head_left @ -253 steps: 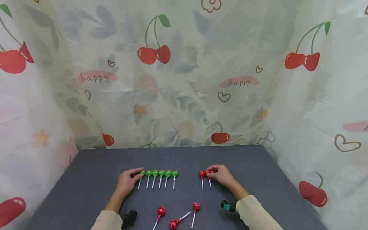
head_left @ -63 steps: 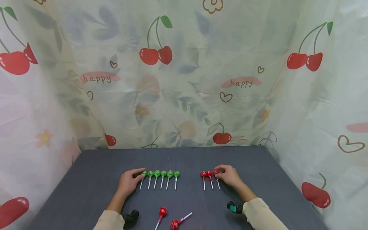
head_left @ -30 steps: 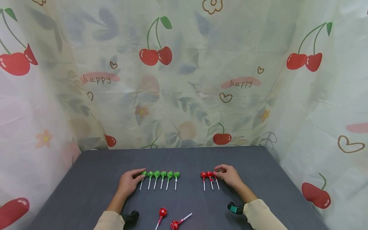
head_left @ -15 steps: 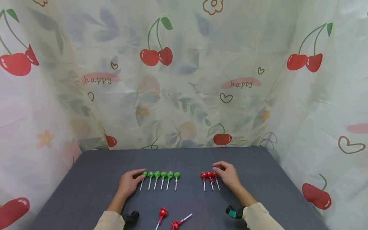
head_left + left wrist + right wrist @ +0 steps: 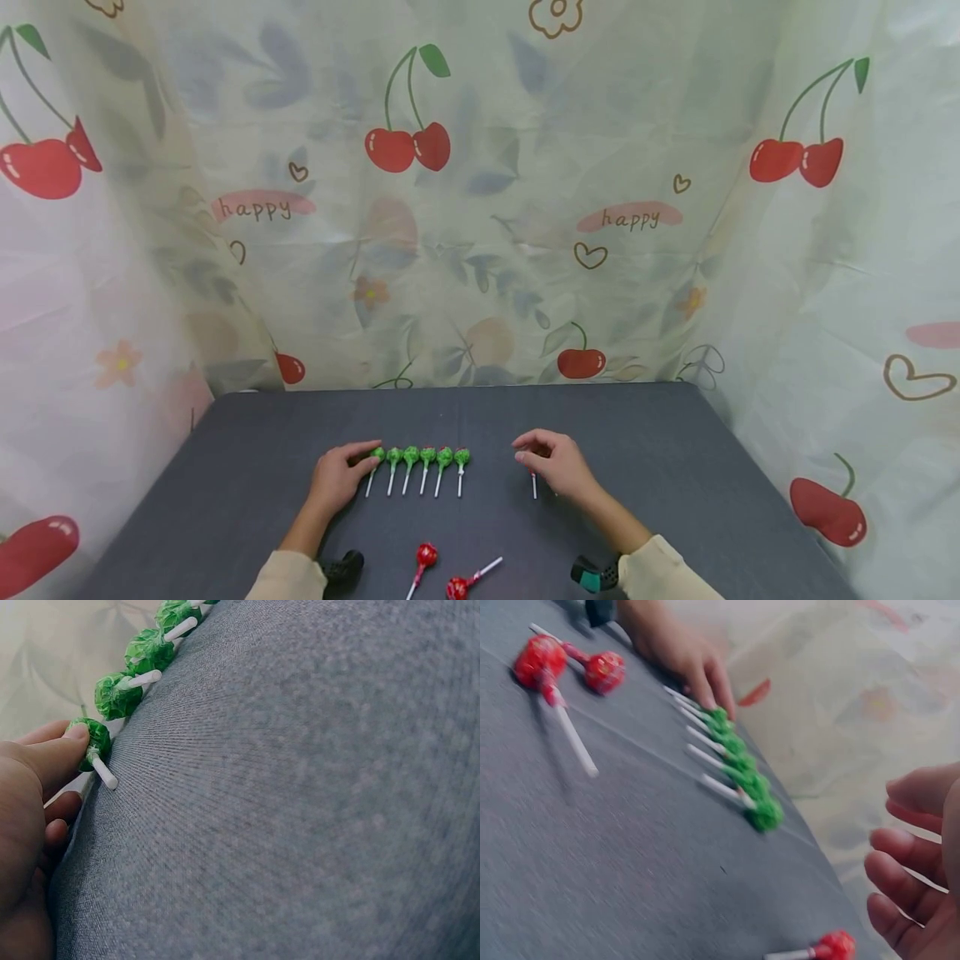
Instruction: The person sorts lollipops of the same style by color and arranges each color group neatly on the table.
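Observation:
Several green-wrapped lollipops (image 5: pixel 411 455) lie in a row, sticks toward me. My left hand (image 5: pixel 335 479) pinches the head of the leftmost green lollipop (image 5: pixel 95 741) between thumb and finger, as the left wrist view shows. My right hand (image 5: pixel 561 468) is over the row of red lollipops, fingers loosely bent and apart, holding nothing. It hides most of that row in the head view; one white stick (image 5: pixel 534 487) shows below it. The right wrist view catches one red lollipop (image 5: pixel 837 945) of that row near the fingertips.
Two loose red lollipops lie nearer me: one (image 5: pixel 427 555) with its stick toward me, the other (image 5: pixel 457 588) with its stick pointing right. A dark grey cloth covers the table (image 5: pixel 225 500). A cherry-print curtain (image 5: pixel 480 208) encloses the back and sides.
A third red lollipop was added to the right row from those nearer me. My right hand then let go, lifted and moved left over the row. The left hand stays on its green lollipop.

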`<action>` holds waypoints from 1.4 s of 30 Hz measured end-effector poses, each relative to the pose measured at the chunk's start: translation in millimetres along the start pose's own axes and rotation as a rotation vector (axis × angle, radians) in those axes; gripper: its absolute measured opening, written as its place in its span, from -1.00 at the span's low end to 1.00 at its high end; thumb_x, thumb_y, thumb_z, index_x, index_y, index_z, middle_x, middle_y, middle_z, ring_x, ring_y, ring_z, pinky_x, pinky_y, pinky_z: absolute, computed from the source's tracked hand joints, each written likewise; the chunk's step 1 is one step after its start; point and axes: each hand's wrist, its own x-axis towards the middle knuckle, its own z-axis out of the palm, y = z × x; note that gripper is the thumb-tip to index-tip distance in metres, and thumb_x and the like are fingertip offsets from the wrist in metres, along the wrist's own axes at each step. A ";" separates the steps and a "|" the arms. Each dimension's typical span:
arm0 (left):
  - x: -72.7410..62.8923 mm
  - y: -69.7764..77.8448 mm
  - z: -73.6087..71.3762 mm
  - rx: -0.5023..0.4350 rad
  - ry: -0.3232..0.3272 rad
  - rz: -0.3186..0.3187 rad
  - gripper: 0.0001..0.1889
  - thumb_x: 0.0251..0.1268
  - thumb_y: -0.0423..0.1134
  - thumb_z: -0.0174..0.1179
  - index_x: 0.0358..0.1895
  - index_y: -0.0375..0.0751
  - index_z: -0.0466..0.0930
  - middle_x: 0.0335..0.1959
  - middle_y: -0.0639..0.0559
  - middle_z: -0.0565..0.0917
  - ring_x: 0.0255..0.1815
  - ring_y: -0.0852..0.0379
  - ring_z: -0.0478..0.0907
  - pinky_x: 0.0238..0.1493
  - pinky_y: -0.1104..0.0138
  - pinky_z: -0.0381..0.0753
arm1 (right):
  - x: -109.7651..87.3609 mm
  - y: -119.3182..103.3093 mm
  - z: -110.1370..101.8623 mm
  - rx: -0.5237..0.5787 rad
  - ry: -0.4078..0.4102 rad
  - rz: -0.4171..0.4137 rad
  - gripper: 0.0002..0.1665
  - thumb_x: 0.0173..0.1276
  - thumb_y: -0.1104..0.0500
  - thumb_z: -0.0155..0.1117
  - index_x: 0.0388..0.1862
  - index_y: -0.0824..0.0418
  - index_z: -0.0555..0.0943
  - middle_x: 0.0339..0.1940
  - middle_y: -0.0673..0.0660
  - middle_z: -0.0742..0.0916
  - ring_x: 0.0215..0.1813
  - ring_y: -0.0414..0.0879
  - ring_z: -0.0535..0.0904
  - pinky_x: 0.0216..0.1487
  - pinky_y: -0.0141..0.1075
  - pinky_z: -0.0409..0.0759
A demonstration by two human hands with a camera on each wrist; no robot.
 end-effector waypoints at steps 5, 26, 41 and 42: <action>-0.3 0.4 0.3 0.003 0.003 0.004 -0.68 0.25 -0.21 0.33 0.07 -0.10 0.71 0.03 -0.13 0.67 0.11 -0.20 0.54 0.12 -0.09 0.43 | -5.4 -8.7 14.0 -0.001 -0.127 -0.043 -0.83 0.32 0.28 0.33 -0.12 0.26 0.70 -0.38 0.02 0.67 -0.40 -0.18 0.49 -0.40 -0.37 0.49; 2.3 1.6 0.9 -0.013 -0.016 -0.023 -0.68 0.26 -0.21 0.33 0.08 -0.09 0.70 0.05 -0.13 0.67 0.13 -0.18 0.53 0.14 -0.08 0.42 | -25.9 -35.5 66.0 -0.087 -0.523 -0.289 -0.77 0.23 0.24 0.42 -0.13 0.25 0.68 -0.43 -0.18 0.61 -0.36 -0.44 0.49 -0.27 -0.49 0.54; 1.6 1.3 -0.5 -0.010 -0.019 -0.028 -0.68 0.27 -0.23 0.31 0.10 -0.10 0.69 0.06 -0.14 0.66 0.13 -0.18 0.53 0.13 -0.08 0.42 | -39.2 -46.1 85.8 -0.313 -0.733 -0.476 -0.69 0.22 0.11 0.44 -0.05 0.06 0.69 -0.40 -0.12 0.60 -0.37 -0.47 0.45 -0.31 -0.67 0.39; 1.7 1.2 -0.6 -0.009 -0.018 -0.026 -0.68 0.27 -0.23 0.31 0.10 -0.10 0.69 0.06 -0.14 0.66 0.13 -0.18 0.53 0.13 -0.08 0.42 | -39.4 -47.2 85.6 -0.306 -0.753 -0.476 -0.70 0.23 0.13 0.43 -0.05 0.07 0.69 -0.40 -0.11 0.60 -0.38 -0.47 0.45 -0.32 -0.67 0.39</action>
